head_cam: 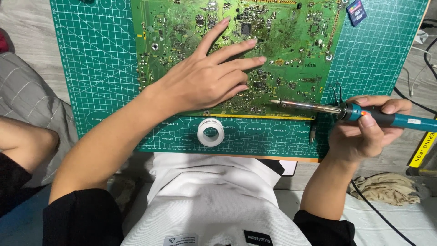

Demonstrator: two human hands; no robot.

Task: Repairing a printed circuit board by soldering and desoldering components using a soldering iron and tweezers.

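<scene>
Our left hand (205,79) lies flat on the green circuit board (282,41), fingers spread wide and holding nothing, only pressing the board down. Our right hand (364,130) is closed around the teal handle of a soldering iron (346,110), gripped like a pen, its metal shaft level and its tip hovering just above the board's near edge, beside a yellow strip. We cannot tell whether the tip touches anything.

As far as we can judge, the work is at an early or middle point: the iron is poised at the board, no solder is being fed, and the white spool of solder wire (210,132) sits untouched on the cutting mat (95,68) just below the board.

The board is rigid, glossy and crowded with small dark chips and silvery joints. The mat is matte green rubber, ruled with a white grid. A small blue memory card (356,12) lies near the mat's far right corner, and a crumpled tan cloth (387,189) rests to our right.
</scene>
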